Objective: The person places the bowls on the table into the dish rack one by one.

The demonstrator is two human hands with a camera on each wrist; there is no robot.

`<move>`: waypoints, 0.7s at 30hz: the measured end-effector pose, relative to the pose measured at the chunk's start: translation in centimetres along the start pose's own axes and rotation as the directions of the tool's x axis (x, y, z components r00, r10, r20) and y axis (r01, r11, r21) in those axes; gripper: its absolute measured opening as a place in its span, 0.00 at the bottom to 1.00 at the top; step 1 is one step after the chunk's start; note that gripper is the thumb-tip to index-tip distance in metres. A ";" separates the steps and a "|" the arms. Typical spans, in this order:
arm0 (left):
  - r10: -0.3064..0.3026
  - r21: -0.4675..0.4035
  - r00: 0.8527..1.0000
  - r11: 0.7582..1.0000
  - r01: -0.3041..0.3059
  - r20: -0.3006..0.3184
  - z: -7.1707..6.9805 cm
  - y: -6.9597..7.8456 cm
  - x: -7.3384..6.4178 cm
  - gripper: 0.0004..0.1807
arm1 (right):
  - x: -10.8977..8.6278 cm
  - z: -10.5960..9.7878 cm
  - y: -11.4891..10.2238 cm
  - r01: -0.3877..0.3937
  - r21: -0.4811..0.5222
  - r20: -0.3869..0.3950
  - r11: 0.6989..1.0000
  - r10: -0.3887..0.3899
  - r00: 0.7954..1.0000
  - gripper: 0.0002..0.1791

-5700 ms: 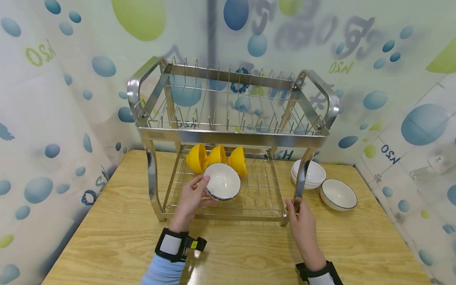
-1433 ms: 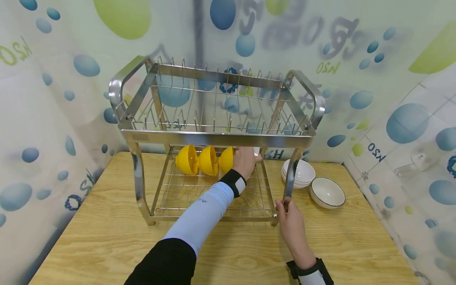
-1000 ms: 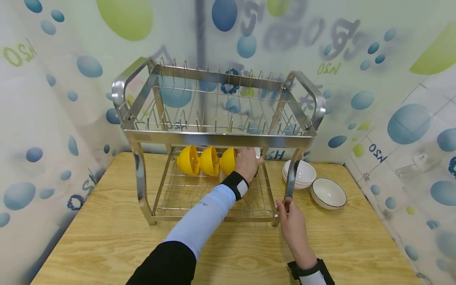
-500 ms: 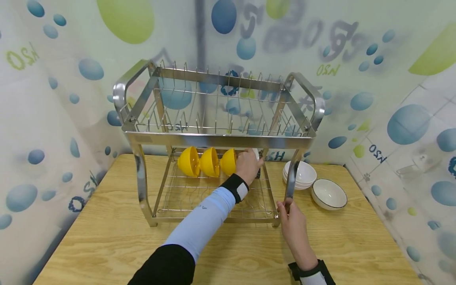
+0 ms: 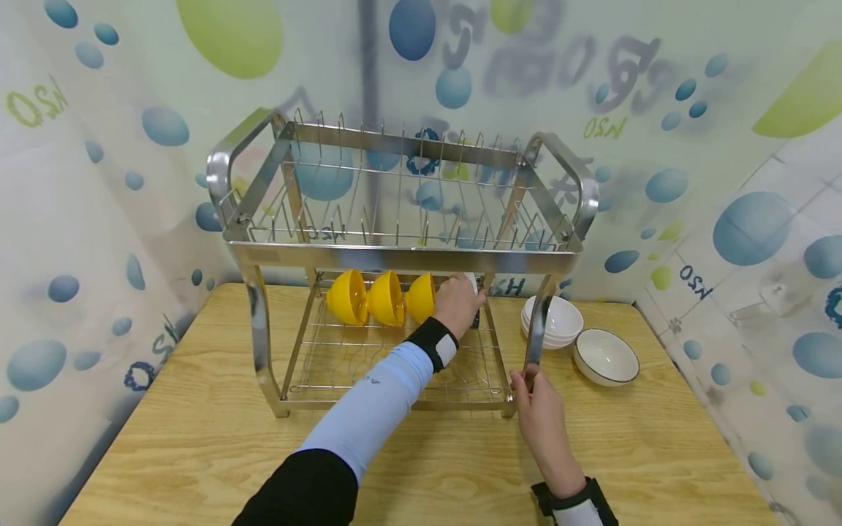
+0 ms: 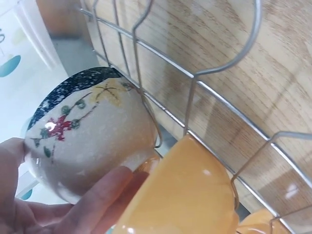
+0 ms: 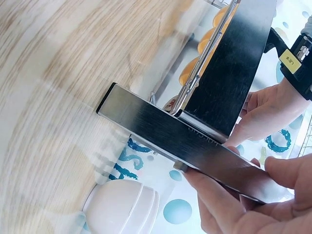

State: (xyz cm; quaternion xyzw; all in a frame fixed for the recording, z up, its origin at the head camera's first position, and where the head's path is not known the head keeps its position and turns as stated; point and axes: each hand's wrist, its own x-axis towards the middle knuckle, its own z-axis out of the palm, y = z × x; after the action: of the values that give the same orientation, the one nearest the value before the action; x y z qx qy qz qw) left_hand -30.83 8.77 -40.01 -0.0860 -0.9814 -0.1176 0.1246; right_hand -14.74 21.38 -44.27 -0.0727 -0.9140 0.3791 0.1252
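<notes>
My left hand [image 5: 454,303] reaches under the upper tier of a steel dish rack [image 5: 401,259]. It holds a white bowl [image 6: 92,136] with painted flowers and a dark speckled rim, thumb and fingers about its sides. The bowl stands on edge against the wires of the lower shelf, mostly hidden behind the hand in the head view. Just left of it are three yellow bowls [image 5: 384,299], tipped on their sides in a row; the nearest yellow bowl [image 6: 180,190] is close to my fingers. With my right hand [image 5: 544,435] I grip the rack's front right leg [image 7: 161,131].
Right of the rack, a stack of white bowls [image 5: 559,321] stands on the wooden table [image 5: 460,467]. A cream bowl with a dark rim [image 5: 605,356] sits beside that stack. Wire prongs line the upper tier, and a patterned curtain [image 5: 164,183] hangs behind.
From the rack's front middle, my left hand has carried the flowered bowl to the back right and turned it on edge. During the last second both hands stay nearly still.
</notes>
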 end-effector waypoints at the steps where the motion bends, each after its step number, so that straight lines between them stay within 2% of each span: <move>1: 0.001 0.001 1.000 1.000 -0.001 0.003 -0.1 0.0 0.0 0.34 | 0.0 0.0 0.0 0.002 0.001 -0.001 1.000 -0.002 1.000 0.12; 7: -0.009 -0.011 0.998 1.000 0.010 0.058 -0.4 -0.1 0.1 0.38 | 0.0 0.0 -0.2 0.001 0.002 -0.006 1.000 -0.001 1.000 0.11; 12: -0.018 -0.023 0.997 1.000 0.020 0.075 -0.6 -0.2 0.1 0.40 | 0.0 0.0 -0.2 -0.003 -0.001 -0.010 1.000 0.003 1.000 0.11; 17: -0.025 -0.109 0.992 0.993 0.039 0.121 -1.0 -0.3 -0.1 0.39 | 0.0 -0.1 -0.2 0.007 -0.003 -0.020 1.000 -0.007 1.000 0.10; 21: 0.003 -0.175 0.990 0.984 0.021 0.138 -1.5 -0.4 -0.4 0.35 | 0.1 -0.2 -0.1 0.024 0.008 -0.030 1.000 -0.024 0.999 0.10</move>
State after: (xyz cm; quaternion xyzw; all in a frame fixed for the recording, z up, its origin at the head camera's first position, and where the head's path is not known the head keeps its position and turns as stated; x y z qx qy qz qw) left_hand -30.23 7.98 -38.75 -0.1001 -0.9739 -0.1982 0.0478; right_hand -14.75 21.44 -44.00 -0.0667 -0.9112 0.3803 0.1436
